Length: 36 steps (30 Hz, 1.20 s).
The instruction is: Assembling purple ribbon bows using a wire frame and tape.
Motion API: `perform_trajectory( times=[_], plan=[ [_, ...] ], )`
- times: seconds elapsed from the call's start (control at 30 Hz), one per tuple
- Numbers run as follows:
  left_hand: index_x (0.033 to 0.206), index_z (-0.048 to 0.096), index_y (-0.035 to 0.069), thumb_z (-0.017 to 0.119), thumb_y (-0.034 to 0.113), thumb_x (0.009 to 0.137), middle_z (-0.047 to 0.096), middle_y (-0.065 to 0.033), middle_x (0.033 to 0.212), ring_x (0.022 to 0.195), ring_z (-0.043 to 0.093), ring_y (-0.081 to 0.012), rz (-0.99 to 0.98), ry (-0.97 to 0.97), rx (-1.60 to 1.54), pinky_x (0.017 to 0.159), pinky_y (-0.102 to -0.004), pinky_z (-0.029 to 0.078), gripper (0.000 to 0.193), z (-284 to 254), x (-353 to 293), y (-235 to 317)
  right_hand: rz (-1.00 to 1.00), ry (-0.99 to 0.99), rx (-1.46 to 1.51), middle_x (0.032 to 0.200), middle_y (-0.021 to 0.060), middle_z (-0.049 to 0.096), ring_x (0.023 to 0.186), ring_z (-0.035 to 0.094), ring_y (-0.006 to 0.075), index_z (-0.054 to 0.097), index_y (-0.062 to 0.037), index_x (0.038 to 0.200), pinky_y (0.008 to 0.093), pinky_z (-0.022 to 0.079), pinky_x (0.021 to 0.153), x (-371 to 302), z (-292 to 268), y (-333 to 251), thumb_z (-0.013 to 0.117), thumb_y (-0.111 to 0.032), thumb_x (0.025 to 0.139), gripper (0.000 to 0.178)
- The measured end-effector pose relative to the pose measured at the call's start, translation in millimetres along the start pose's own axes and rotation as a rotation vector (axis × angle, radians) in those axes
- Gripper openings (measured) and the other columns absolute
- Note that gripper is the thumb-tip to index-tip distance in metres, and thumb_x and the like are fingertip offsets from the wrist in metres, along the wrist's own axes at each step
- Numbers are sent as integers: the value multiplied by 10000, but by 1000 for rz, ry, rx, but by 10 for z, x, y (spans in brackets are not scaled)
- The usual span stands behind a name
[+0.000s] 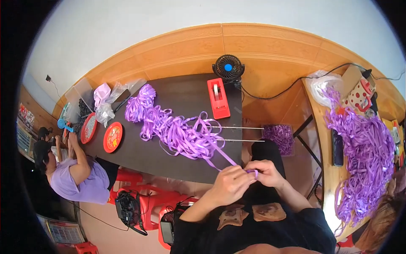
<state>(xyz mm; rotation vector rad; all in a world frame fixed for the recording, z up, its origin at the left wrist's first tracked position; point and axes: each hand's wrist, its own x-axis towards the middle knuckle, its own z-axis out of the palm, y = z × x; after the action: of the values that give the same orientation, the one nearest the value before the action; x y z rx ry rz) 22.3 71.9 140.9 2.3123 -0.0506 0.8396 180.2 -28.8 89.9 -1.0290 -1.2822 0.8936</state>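
Observation:
Both my hands meet in front of my chest, just off the near edge of the dark table. My left hand (231, 184) pinches a purple ribbon (225, 155) that runs back to a large loose heap of purple ribbon (179, 130) on the table. Close beside it, my right hand (265, 171) has its fingers closed on the same ribbon, where a small loop shows between the hands. The fingertips partly hide that loop. Two thin metal rods (243, 127) stick out past the table's right edge, beside the heap.
A red tape dispenser (218, 99) and a black fan (228, 67) stand at the back. Red plates of small pieces (113, 137) lie left. A bin of purple ribbon (278, 139) sits below right; another table (334, 186) holds more ribbon. A person in purple (86, 182) works at left.

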Motion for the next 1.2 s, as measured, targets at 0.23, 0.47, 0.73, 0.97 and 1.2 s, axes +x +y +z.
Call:
perform_trajectory(
  times=[0.23,0.47,0.73,0.97,1.2],
  plan=[
    [1265,512,170,713,205,722,291,-218,1376,1230,282,-452,-503,-1,770,967,-538,286,580,-609,-122,-470,-123,-28,-73,1022,153,588,931,565,242,643,25,918,338,429,827,-80,-101,-182,659,-12,778,146],
    [842,652,1,615,14,798,625,-66,766,710,579,-138,-619,353,46,628,-272,453,59,-1134,-673,-1438,-167,78,707,1005,272,577,804,627,307,612,22,919,399,513,758,-68,-170,5,565,-99,842,151],
    [967,618,-36,517,55,916,637,-37,844,691,587,-91,-650,1107,-481,617,-223,467,146,-1825,-735,-1978,-280,323,766,772,146,548,681,550,242,534,-38,882,347,422,650,-240,-505,-97,559,-223,866,187],
    [1107,605,37,667,258,779,578,-176,1029,1040,496,-328,-766,165,901,876,-495,355,401,-1585,-308,-1336,-39,481,292,755,105,584,655,556,150,580,11,893,258,458,585,-485,-567,-117,602,-57,831,95],
    [958,625,46,649,152,784,603,-121,1002,963,527,-294,-278,282,676,845,-403,376,205,-925,246,-626,83,295,-252,771,64,600,652,554,117,633,16,944,240,436,573,-250,-447,-385,594,55,805,149]
  ],
)
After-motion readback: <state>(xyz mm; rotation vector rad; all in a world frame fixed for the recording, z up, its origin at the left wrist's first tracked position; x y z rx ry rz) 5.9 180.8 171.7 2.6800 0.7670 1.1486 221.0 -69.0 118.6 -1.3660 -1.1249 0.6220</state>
